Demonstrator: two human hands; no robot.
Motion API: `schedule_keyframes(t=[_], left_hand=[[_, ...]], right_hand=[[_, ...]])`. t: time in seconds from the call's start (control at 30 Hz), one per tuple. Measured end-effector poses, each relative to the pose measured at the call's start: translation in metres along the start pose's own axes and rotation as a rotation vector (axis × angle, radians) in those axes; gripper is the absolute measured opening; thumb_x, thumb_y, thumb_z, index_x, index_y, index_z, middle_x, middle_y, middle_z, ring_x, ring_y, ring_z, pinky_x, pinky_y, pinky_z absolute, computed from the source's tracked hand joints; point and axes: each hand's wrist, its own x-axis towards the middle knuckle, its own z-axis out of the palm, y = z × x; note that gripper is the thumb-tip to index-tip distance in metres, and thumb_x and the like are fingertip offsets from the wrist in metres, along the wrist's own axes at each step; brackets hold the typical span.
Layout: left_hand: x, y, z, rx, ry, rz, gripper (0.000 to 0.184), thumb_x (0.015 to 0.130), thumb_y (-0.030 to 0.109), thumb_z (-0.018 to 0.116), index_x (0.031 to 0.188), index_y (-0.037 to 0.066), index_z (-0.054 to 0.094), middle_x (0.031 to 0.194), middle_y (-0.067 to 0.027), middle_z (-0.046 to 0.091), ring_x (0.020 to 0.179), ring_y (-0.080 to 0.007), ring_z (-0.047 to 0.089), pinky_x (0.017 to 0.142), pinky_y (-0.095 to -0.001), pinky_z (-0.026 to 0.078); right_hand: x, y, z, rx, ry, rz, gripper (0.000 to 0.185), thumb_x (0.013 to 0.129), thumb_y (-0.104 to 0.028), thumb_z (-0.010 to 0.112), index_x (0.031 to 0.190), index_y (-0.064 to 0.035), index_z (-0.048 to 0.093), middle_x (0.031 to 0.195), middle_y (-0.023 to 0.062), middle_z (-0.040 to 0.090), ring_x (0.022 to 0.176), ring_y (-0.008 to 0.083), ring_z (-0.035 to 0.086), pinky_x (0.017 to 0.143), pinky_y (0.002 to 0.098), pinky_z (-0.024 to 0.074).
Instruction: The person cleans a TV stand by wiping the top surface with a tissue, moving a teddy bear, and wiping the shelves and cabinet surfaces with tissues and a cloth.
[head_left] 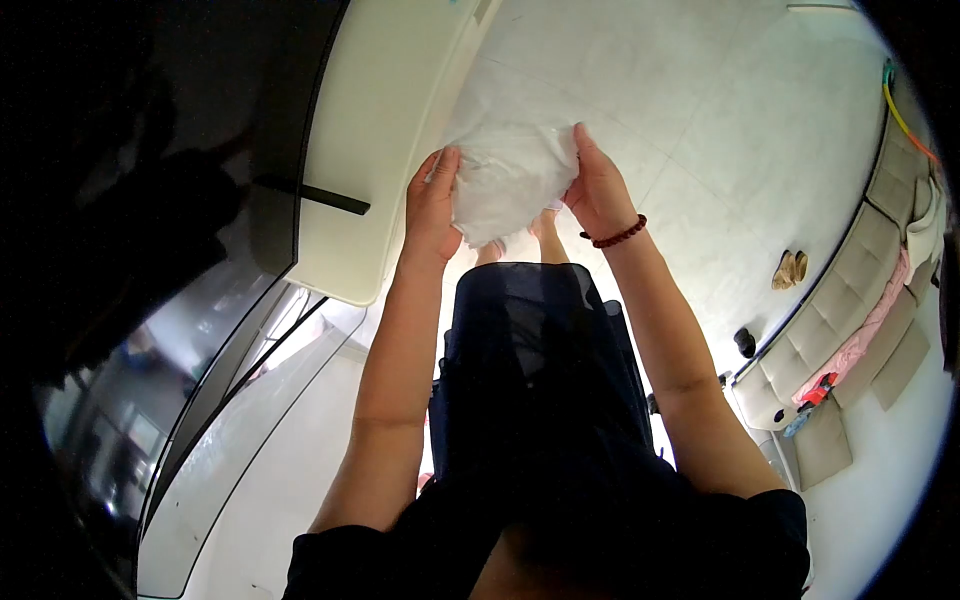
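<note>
A thin, wrinkled white cloth (512, 180) is stretched out between my two hands above the floor. My left hand (432, 205) pinches its left edge, thumb over the top. On the other side my right hand (600, 192) grips the right edge, thumb pointing up and the other fingers mostly hidden behind it. A dark red bead bracelet (620, 234) circles my right wrist. Whether the sheet is fabric or soft wipe material is hard to tell.
Along the left stands a white cabinet top (375, 130) with a large dark screen (190, 180) on it and a black stand foot (335, 199). A glass panel (250, 470) is below. To the right are a beige sofa (835, 285) and brown shoes (789, 270) on the pale tiled floor (690, 110).
</note>
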Motion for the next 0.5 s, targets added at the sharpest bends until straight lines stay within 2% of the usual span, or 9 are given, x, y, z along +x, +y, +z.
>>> schedule_keyframes(t=[0.07, 0.17, 0.27, 0.33, 0.37, 0.43, 0.5], left_hand=[[-0.003, 0.003, 0.000, -0.023, -0.018, -0.010, 0.035, 0.090, 0.031, 0.066, 0.113, 0.005, 0.060, 0.104, -0.0051, 0.063, 0.100, -0.0164, 0.059, 0.086, -0.0309, 0.049], [-0.003, 0.006, -0.004, 0.001, -0.034, 0.007, 0.031, 0.092, 0.031, 0.063, 0.112, 0.007, 0.062, 0.104, -0.0041, 0.063, 0.099, -0.0157, 0.059, 0.084, -0.0298, 0.049], [0.003, 0.013, -0.017, 0.155, 0.002, 0.118, 0.029, 0.094, 0.031, 0.060, 0.113, 0.009, 0.064, 0.103, -0.0036, 0.063, 0.093, -0.0123, 0.059, 0.076, -0.0262, 0.050], [0.017, 0.009, -0.039, 0.334, 0.092, 0.252, 0.032, 0.096, 0.033, 0.056, 0.116, 0.010, 0.063, 0.103, -0.0043, 0.064, 0.087, -0.0108, 0.059, 0.071, -0.0244, 0.050], [0.016, 0.012, -0.044, 0.349, 0.139, 0.192, 0.030, 0.096, 0.031, 0.056, 0.117, 0.011, 0.063, 0.100, -0.0012, 0.063, 0.073, -0.0052, 0.051, 0.062, -0.0197, 0.044], [0.016, 0.014, -0.050, 0.308, 0.197, 0.163, 0.029, 0.096, 0.031, 0.056, 0.116, 0.012, 0.063, 0.099, -0.0002, 0.062, 0.068, -0.0046, 0.047, 0.060, -0.0191, 0.042], [0.016, 0.012, -0.057, 0.278, 0.227, 0.137, 0.027, 0.095, 0.030, 0.057, 0.114, 0.012, 0.062, 0.097, -0.0001, 0.062, 0.065, -0.0051, 0.047, 0.058, -0.0194, 0.042]], right_hand=[[-0.012, -0.011, 0.019, 0.118, -0.097, 0.116, 0.036, 0.096, -0.028, 0.057, 0.117, 0.0000, 0.054, 0.108, 0.0066, 0.064, 0.096, 0.0146, 0.062, 0.079, 0.0290, 0.0514], [-0.006, 0.002, 0.012, -0.299, -0.110, 0.060, 0.028, 0.094, -0.022, 0.060, 0.111, -0.0014, 0.057, 0.104, 0.0078, 0.065, 0.092, 0.0166, 0.063, 0.081, 0.0295, 0.0512], [0.000, 0.007, 0.002, -0.077, -0.057, -0.028, 0.026, 0.094, -0.019, 0.058, 0.113, -0.0011, 0.056, 0.105, 0.0089, 0.065, 0.094, 0.0183, 0.064, 0.084, 0.0330, 0.0519], [-0.002, -0.003, -0.003, 0.021, -0.088, 0.015, 0.030, 0.095, -0.024, 0.055, 0.116, -0.0019, 0.055, 0.108, 0.0077, 0.064, 0.098, 0.0187, 0.063, 0.088, 0.0358, 0.0506], [-0.002, -0.004, -0.005, 0.029, -0.108, 0.018, 0.035, 0.096, -0.027, 0.054, 0.121, -0.0019, 0.053, 0.112, 0.0076, 0.063, 0.101, 0.0190, 0.062, 0.089, 0.0361, 0.0501], [-0.002, -0.008, -0.009, 0.034, -0.171, 0.022, 0.042, 0.098, -0.032, 0.050, 0.128, -0.0027, 0.050, 0.122, 0.0081, 0.060, 0.110, 0.0200, 0.058, 0.093, 0.0369, 0.0483], [0.008, -0.003, -0.024, 0.011, -0.104, -0.016, 0.042, 0.098, -0.031, 0.050, 0.129, -0.0026, 0.049, 0.123, 0.0085, 0.059, 0.111, 0.0202, 0.058, 0.094, 0.0372, 0.0478]])
